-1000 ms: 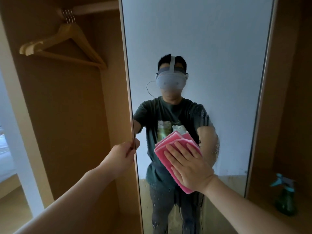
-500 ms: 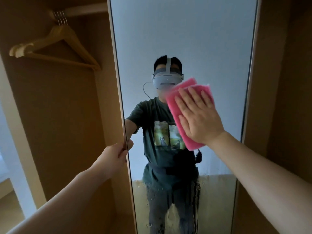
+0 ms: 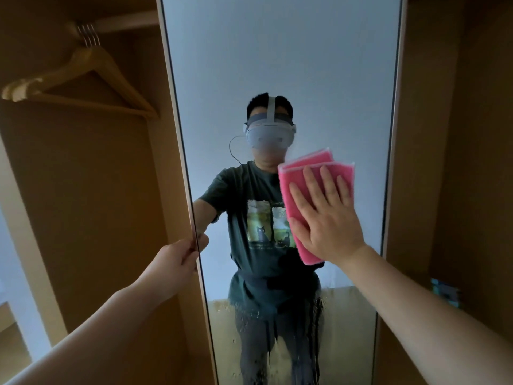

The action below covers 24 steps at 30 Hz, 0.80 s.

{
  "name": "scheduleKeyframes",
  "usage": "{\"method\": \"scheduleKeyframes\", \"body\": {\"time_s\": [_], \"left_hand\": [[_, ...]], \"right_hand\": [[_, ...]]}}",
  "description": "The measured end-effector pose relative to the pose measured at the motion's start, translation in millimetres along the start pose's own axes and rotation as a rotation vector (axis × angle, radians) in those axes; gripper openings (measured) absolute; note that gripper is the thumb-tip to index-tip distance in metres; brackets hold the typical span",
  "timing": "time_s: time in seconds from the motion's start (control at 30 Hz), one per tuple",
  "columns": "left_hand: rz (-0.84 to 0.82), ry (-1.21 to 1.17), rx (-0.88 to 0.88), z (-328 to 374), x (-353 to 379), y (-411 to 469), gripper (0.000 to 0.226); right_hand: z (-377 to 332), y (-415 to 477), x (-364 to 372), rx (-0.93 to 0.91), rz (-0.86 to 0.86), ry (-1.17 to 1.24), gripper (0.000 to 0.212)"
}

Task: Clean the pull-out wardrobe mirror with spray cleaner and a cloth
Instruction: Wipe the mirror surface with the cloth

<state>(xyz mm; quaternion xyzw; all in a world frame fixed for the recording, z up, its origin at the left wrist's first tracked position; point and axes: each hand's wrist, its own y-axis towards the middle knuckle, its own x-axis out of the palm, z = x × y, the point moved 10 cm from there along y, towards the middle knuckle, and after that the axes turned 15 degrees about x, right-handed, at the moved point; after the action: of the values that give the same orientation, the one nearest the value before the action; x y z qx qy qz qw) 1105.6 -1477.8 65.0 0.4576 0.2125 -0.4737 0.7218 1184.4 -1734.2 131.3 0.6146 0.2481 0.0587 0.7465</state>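
The left grip (image 3: 177,259) is clamped on the left edge of the pull-out mirror (image 3: 277,65), thumb on the glass side and fingers curled behind the pale frame, about halfway up the visible panel. The right grip (image 3: 327,218) is spread flat, fingers straight and slightly apart, pressing a folded pink cloth (image 3: 294,187) against the glass in the right half of the mirror, near its right edge. The cloth's upper corners and left and lower edges stick out past the palm, showing a thin white border. Both bare forearms reach in from the bottom corners. Below the cloth, the lower part of the glass carries wet streaks and droplets (image 3: 277,329) running downward; the upper part looks plain. The mirror stands upright between two wooden wardrobe compartments and reflects the person in a dark printed T-shirt and a headset. Low in the right compartment sits a teal-topped object (image 3: 444,293), too blurred to name. Farther back in the left compartment, wooden hangers (image 3: 91,76) hang by their metal hooks from a rail (image 3: 125,22) near the top.
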Motion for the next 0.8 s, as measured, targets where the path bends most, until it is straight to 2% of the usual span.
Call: {"method": "scheduleKeyframes", "body": {"time_s": [0.37,0.8], "left_hand": [[0.000,0.015,-0.006,0.1,1.6,-0.7,0.013],[0.022,0.019,-0.010,0.2,-0.5,-7.5,0.017]], "right_hand": [[8.5,-111.7,39.0,0.028,-0.118,-0.010,0.065],[18.0,-105.8,32.8,-0.059,-0.114,-0.002,0.061]]}}
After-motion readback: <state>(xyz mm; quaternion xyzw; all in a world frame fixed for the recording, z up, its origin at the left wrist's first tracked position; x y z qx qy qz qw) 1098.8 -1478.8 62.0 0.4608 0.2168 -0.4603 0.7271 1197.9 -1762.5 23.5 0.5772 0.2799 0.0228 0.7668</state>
